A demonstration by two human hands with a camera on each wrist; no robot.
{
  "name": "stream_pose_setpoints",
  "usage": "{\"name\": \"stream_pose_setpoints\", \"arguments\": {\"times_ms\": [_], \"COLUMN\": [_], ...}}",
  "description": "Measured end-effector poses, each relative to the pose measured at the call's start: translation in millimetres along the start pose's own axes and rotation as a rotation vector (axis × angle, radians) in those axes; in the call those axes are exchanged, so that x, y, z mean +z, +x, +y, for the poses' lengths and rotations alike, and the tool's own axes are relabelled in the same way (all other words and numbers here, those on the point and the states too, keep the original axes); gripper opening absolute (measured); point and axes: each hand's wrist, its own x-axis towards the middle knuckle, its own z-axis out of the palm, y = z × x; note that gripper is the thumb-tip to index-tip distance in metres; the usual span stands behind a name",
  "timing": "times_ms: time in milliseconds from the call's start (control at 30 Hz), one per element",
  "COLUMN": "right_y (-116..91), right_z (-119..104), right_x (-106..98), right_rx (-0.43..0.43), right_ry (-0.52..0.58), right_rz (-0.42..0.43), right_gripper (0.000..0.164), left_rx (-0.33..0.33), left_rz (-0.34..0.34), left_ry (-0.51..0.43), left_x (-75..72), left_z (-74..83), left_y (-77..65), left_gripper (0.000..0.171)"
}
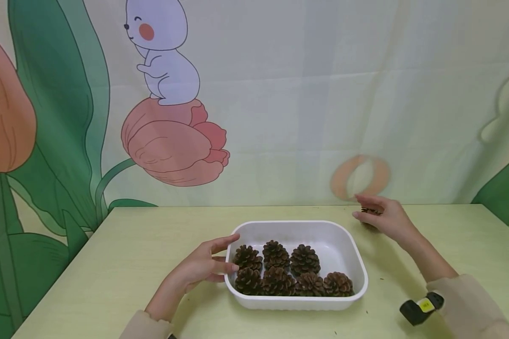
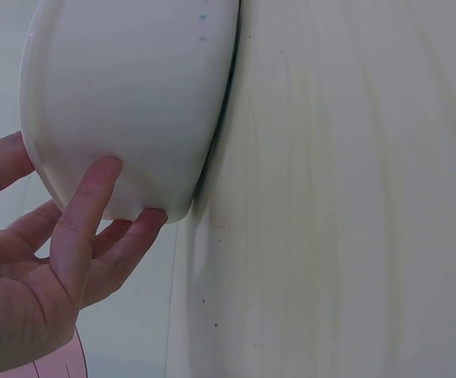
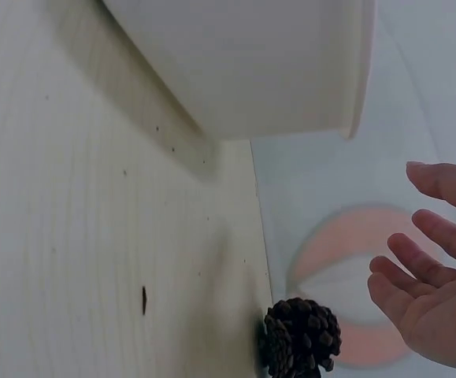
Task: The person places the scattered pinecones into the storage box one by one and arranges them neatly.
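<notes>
A white plastic tub (image 1: 297, 302) stands on the table with several brown pine cones (image 1: 275, 281) inside, two rows along its near and left part. My left hand (image 1: 203, 263) holds the tub's left end, with fingertips over the rim; in the left wrist view other fingers (image 2: 94, 193) lie against the outer wall. Beyond the tub's right side, my right hand (image 1: 386, 217) is at a single pine cone (image 1: 370, 219) near the table's back edge. In the right wrist view its fingers (image 3: 424, 256) are spread and relaxed, with that pine cone (image 3: 302, 335) apart from them.
A pale wood-look table (image 1: 152, 249) ends at a printed cloth (image 1: 280, 117) hanging behind it. Small dark bits (image 3: 143, 300) lie on the tabletop right of the tub. A black device with a yellow label (image 1: 424, 306) sits at the right wrist.
</notes>
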Motion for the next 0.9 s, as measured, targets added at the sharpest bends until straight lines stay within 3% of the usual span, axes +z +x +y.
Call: {"name": "stream_pose_setpoints", "arguments": {"times_ms": [467, 900], "right_y": [9, 18], "right_z": [22, 40], "right_x": [-8, -6], "right_rx": [0.086, 0.228], "right_ry": [-0.030, -0.054], "right_rz": [0.064, 0.024], "right_gripper": [0.063, 0.073], "left_rx": [-0.005, -0.011], "left_rz": [0.011, 0.007], "left_ry": [0.001, -0.001], "left_x": [-0.6, -0.9], "left_z": [-0.4, -2.0], "left_y": [-0.5, 1.1], "left_gripper": [0.071, 0.071]}}
